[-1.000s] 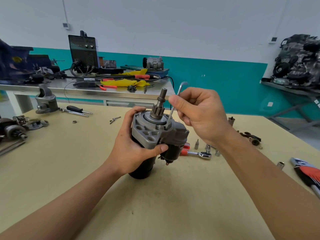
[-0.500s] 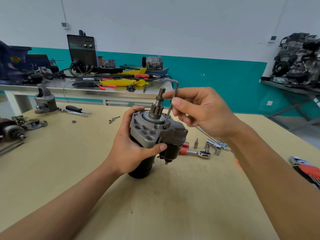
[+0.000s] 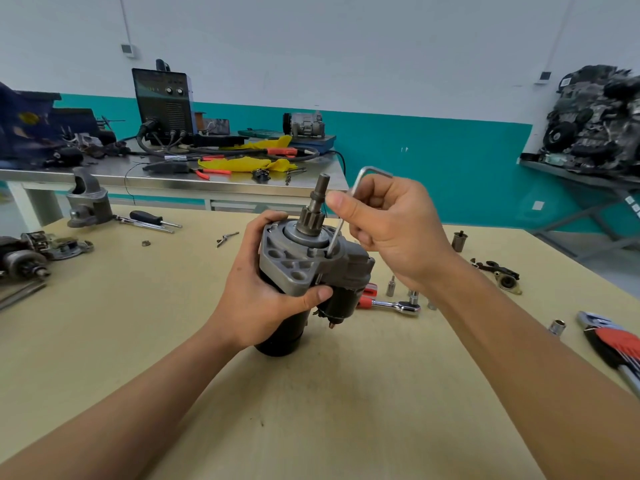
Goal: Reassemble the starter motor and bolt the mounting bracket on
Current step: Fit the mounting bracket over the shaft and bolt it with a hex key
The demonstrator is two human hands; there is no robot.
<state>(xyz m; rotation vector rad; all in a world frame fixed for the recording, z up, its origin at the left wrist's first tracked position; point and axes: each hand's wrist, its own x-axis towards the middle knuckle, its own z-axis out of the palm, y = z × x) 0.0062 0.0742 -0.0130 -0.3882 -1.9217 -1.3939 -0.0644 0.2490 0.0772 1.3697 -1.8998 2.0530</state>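
Observation:
The starter motor [image 3: 332, 271] stands upright on the wooden table [image 3: 138, 341], pinion shaft [image 3: 317, 209] pointing up. Its grey mounting bracket [image 3: 287, 265] sits on top of the black body. My left hand [image 3: 256, 296] grips the motor from the left, thumb across the bracket's front. My right hand [image 3: 391, 226] pinches a silver L-shaped hex key [image 3: 337, 233], whose long end stands in a bolt on the bracket beside the pinion. The short end sticks out above my fingers.
A red-handled ratchet [image 3: 391, 303] and several sockets [image 3: 391, 285] lie right of the motor. A red hex key set [image 3: 613, 344] sits at the right edge. Other starter parts [image 3: 31, 254] lie far left, a screwdriver [image 3: 152, 218] behind. A steel bench [image 3: 104, 174] with a welder stands beyond.
My right hand has turned the hex key, so its short end has swung round and now points right. My left hand keeps the same hold on the motor.

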